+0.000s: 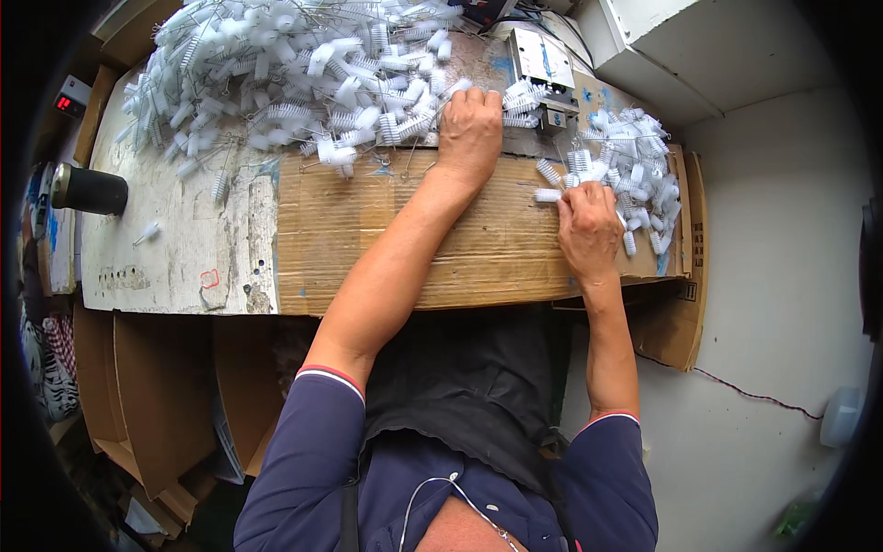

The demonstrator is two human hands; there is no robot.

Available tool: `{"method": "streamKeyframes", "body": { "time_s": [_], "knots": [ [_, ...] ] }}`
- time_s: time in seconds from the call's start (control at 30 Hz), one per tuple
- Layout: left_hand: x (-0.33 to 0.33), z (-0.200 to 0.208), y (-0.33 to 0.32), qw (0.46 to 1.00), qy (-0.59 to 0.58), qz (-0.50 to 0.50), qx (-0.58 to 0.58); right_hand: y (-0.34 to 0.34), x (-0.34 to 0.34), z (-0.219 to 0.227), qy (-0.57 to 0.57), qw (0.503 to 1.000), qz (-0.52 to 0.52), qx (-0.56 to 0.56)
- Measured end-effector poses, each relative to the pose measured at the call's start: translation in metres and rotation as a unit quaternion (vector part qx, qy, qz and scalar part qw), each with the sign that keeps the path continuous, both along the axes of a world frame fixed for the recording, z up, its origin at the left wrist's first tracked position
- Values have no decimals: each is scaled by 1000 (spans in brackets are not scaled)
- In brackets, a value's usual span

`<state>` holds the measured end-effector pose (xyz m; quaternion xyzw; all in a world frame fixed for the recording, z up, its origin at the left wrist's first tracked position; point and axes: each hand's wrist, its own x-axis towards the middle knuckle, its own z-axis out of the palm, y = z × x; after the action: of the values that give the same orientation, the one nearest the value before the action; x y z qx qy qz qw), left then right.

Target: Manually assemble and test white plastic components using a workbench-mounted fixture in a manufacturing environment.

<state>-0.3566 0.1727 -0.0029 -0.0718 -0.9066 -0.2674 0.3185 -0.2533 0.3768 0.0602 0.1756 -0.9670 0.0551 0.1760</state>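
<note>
My left hand (470,138) is closed at the right edge of a big heap of small white wire brushes (267,69). Its fingertips point away from me, and what they grip, if anything, is hidden. My right hand (590,225) pinches a small brush (546,195), whose white head sticks out to the left of the thumb. Beside and beyond that hand lies a smaller pile of the same brushes (642,152). Between the two hands, a bit farther off, a metal block fixture (557,112) has several brushes (521,99) at its left side.
Cardboard (368,244) covers the bench's front middle. To the left, a dark cylinder (90,189) and one loose brush (147,233) lie on the worn white top. A pale machine housing (541,57) stands behind the fixture. Open cardboard boxes (170,396) sit below the bench.
</note>
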Motion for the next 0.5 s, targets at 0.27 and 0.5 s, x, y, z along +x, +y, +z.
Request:
{"method": "streamKeyframes", "body": {
  "time_s": [0.27, 0.5],
  "knots": [
    [5, 5, -6, 1000, -8, 8, -22, -3, -2, -3, -2, 998, -6, 57],
    [8, 7, -12, 999, 21, -36, -25, -3, -9, 5, -23, 996, 37, 71]
  ]
}}
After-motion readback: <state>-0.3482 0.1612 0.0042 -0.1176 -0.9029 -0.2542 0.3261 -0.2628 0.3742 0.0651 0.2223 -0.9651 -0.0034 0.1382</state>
